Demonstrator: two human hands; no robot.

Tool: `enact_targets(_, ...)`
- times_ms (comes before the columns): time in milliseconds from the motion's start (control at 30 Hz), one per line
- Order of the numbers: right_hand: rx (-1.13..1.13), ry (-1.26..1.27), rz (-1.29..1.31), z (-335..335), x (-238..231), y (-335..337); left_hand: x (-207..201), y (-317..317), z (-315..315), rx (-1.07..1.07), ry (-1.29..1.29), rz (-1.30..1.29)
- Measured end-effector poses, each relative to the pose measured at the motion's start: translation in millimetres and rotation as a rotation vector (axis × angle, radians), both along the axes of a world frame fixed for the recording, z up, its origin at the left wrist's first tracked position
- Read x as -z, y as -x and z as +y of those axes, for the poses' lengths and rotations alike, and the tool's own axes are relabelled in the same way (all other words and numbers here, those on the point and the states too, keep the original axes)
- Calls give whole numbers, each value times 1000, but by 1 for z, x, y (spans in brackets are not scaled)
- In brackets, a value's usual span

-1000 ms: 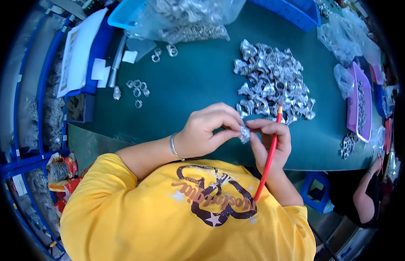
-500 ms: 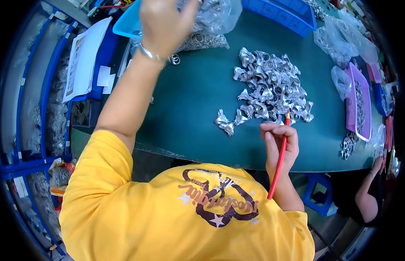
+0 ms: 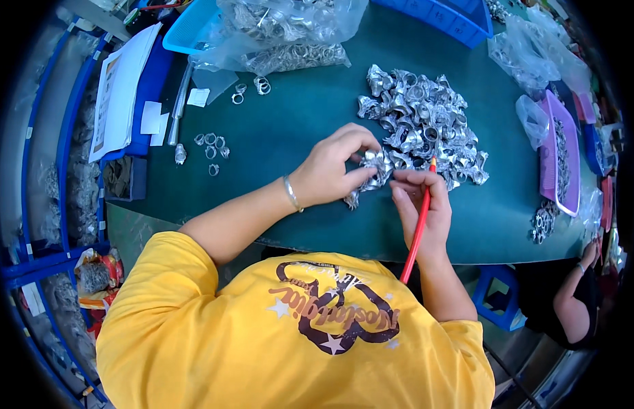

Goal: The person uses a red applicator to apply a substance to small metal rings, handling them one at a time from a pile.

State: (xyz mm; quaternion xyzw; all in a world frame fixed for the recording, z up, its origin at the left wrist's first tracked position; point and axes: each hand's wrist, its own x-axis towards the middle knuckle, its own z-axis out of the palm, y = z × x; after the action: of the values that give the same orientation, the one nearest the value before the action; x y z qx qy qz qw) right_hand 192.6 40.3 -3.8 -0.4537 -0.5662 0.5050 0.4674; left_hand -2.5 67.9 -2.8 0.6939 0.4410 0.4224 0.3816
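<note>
My left hand [image 3: 334, 167], with a metal bangle at its wrist, reaches to the left edge of a heap of silver rings [image 3: 426, 123]. Its thumb and fingers are curved but apart around the nearest rings; whether it touches one is hard to see. A loose ring [image 3: 351, 199] shows just below that hand, partly covered. My right hand [image 3: 424, 208] is closed on a red pencil [image 3: 418, 235], its sharpened tip upward against the heap's near side. Both hands are close together, the right thumb and fingertips beside the same rings.
Several rings [image 3: 212, 146] lie apart at the left. Clear bags [image 3: 296, 58] of rings and a light blue basket [image 3: 187, 31] stand behind. A blue bin [image 3: 460, 24] is at the back, a purple basket [image 3: 559, 157] at the right. Another person's arm [image 3: 576, 307] shows at lower right.
My left hand has come from the bags at the far left down to the ring heap. Small rings at the left are now uncovered. My right hand still holds the pencil.
</note>
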Motion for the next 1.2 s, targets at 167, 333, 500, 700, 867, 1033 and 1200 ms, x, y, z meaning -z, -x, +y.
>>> enact_targets(167,-141,-27,58,2,-5,12,-3,-3,-34,52,121,-288)
enact_targets(333,-123,-247,92,-1,1,11,-5,0,-47,79,301,-501)
enact_targets(500,-184,-368,-6,-2,-7,8,-5,2,-52,58,267,-386)
enact_targets(700,-5,-233,31,-8,-18,5,-6,-1,-54,6,145,-321)
enact_targets(867,-70,-570,-166,-4,-18,-7,-7,-2,-56,-17,118,-233)
enact_targets(1033,-157,-508,43,-8,-23,-3,-11,-2,-55,-19,40,-143)
enact_targets(1200,-171,-535,-24,-6,-23,1,-12,-2,-53,-17,-59,-99)
